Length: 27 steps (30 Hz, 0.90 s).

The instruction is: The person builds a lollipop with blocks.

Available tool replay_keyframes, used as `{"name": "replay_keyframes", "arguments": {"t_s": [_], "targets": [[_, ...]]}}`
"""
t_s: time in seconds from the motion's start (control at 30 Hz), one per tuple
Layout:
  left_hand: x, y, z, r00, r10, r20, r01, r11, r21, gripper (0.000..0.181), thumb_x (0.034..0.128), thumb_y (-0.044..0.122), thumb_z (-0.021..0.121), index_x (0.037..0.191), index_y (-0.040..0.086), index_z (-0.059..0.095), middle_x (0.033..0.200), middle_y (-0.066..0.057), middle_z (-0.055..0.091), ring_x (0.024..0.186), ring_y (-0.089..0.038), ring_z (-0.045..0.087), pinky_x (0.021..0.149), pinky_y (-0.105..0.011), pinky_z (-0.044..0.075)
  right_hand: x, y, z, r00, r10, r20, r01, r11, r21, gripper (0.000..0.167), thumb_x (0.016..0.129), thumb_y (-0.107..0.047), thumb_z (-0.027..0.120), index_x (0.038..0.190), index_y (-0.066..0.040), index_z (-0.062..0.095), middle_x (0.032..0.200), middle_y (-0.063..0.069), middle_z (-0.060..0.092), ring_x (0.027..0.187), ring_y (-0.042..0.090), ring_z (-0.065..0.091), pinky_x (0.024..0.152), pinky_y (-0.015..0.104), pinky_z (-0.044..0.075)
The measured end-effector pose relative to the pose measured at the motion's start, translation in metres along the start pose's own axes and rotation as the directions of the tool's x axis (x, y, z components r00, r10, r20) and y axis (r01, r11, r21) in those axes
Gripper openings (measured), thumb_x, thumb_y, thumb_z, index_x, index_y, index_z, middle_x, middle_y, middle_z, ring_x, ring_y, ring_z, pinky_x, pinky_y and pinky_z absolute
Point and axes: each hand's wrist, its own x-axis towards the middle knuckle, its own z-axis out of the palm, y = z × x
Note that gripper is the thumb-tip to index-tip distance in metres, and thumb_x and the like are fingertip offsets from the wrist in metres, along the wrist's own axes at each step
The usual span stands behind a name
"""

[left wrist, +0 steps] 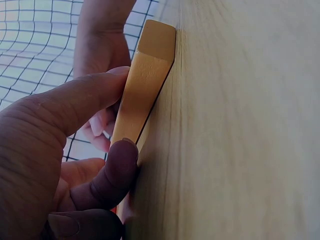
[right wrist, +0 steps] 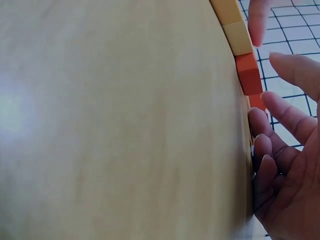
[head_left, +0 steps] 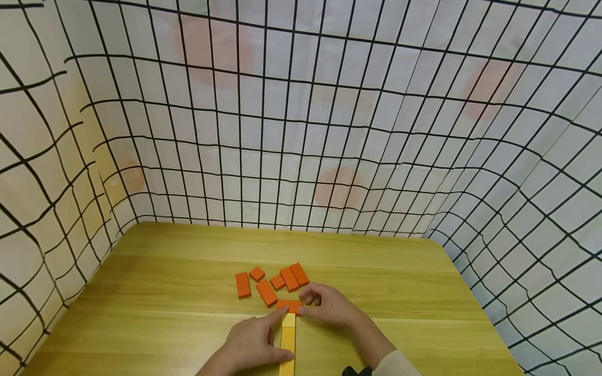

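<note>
A row of yellow blocks (head_left: 288,342) runs away from the front of the wooden table, with a paler yellow block (head_left: 289,320) at its far end. Crosswise against that end lies an orange block (head_left: 289,305), forming a T. Thumb and index finger spread, my left hand (head_left: 249,342) touches the row: the thumb rests on the yellow part, and the index fingertip reaches the orange block. To the right, my right hand (head_left: 331,307) has its thumb by the orange block's right end. Its other fingers are loosely bent and hold nothing.
Beyond the row, several loose orange blocks (head_left: 266,293) lie scattered on the table (head_left: 164,292). Black netting (head_left: 291,156) in front of pale sheeting surrounds the back and sides. A dark object (head_left: 356,371) shows at the bottom edge by the right sleeve.
</note>
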Motion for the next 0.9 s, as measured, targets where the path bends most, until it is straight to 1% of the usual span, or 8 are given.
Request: {"name": "replay_keyframes", "arguments": {"t_s": [0.1,0.23,0.43,0.53,0.63,0.77,0.83,0.9], "targets": [[0.001,0.000,0.000,1.000,-0.004,0.005,0.004,1.000,-0.007,0.093,0.0748,0.063,0.079,0.153,0.022,0.050,0.051,0.016,0.045,0.049,-0.006,0.038,0.050,-0.028,0.033,0.000,0.000,-0.001,1.000,0.010,-0.003,-0.010,1.000,0.020,0.027,0.092,-0.032,0.077,0.113,-0.017,0.068,0.097,-0.002,0.063,0.082,0.014,0.055,0.071,0.026,0.045],[0.000,0.001,-0.001,1.000,-0.006,0.005,0.006,1.000,-0.001,0.093,0.0747,0.064,0.079,0.152,0.022,0.050,0.052,0.015,0.044,0.050,-0.007,0.038,0.051,-0.028,0.033,0.002,0.000,-0.003,1.000,0.003,-0.011,-0.003,1.000,0.017,0.025,0.094,-0.033,0.075,0.113,-0.017,0.068,0.097,-0.002,0.063,0.080,0.014,0.055,0.070,0.025,0.045],[0.000,0.001,-0.002,1.000,-0.001,0.004,0.001,1.000,0.008,0.092,0.0748,0.064,0.079,0.152,0.022,0.051,0.054,0.015,0.044,0.053,-0.007,0.038,0.054,-0.027,0.034,0.007,0.000,-0.004,0.999,-0.026,-0.044,0.026,1.000,-0.003,0.021,0.096,-0.030,0.071,0.112,-0.016,0.068,0.094,-0.002,0.063,0.078,0.013,0.054,0.068,0.025,0.046],[0.000,0.001,-0.002,1.000,-0.003,0.009,0.003,1.000,0.011,0.092,0.0748,0.064,0.079,0.152,0.022,0.051,0.054,0.015,0.044,0.053,-0.007,0.039,0.055,-0.027,0.035,0.013,-0.003,-0.003,0.997,-0.037,-0.066,0.036,0.999,-0.023,0.021,0.097,-0.030,0.071,0.113,-0.017,0.068,0.093,-0.003,0.062,0.078,0.013,0.054,0.068,0.026,0.046],[0.001,0.000,-0.002,1.000,-0.002,0.011,0.002,1.000,0.019,0.092,0.0752,0.064,0.079,0.152,0.022,0.051,0.054,0.015,0.044,0.054,-0.007,0.039,0.056,-0.027,0.036,0.019,-0.008,-0.002,0.995,-0.066,-0.080,0.061,0.996,-0.058,0.023,0.097,-0.031,0.070,0.115,-0.017,0.069,0.094,-0.003,0.062,0.078,0.013,0.054,0.068,0.026,0.047],[0.001,0.000,-0.001,1.000,0.002,0.010,-0.002,1.000,0.015,0.092,0.0753,0.064,0.079,0.152,0.022,0.051,0.054,0.015,0.044,0.053,-0.007,0.039,0.055,-0.027,0.036,0.028,-0.014,-0.003,0.994,-0.083,-0.077,0.072,0.988,-0.136,0.025,0.098,-0.031,0.069,0.119,-0.017,0.070,0.096,-0.005,0.061,0.080,0.013,0.054,0.071,0.027,0.048],[0.001,0.001,-0.002,1.000,0.006,0.009,-0.006,1.000,0.010,0.092,0.0753,0.064,0.079,0.152,0.022,0.051,0.054,0.015,0.045,0.052,-0.007,0.039,0.054,-0.027,0.036,0.033,-0.017,-0.004,0.994,-0.091,-0.064,0.077,0.978,-0.193,0.027,0.098,-0.031,0.070,0.121,-0.019,0.070,0.097,-0.006,0.061,0.083,0.012,0.054,0.074,0.028,0.048],[0.001,0.000,-0.002,1.000,0.012,0.008,-0.012,1.000,0.008,0.091,0.0755,0.064,0.079,0.151,0.022,0.051,0.054,0.015,0.047,0.052,-0.006,0.041,0.054,-0.027,0.036,0.038,-0.021,-0.004,0.993,-0.107,-0.044,0.092,0.962,-0.257,0.028,0.098,-0.030,0.069,0.124,-0.019,0.069,0.099,-0.006,0.060,0.085,0.011,0.053,0.076,0.028,0.048]]}}
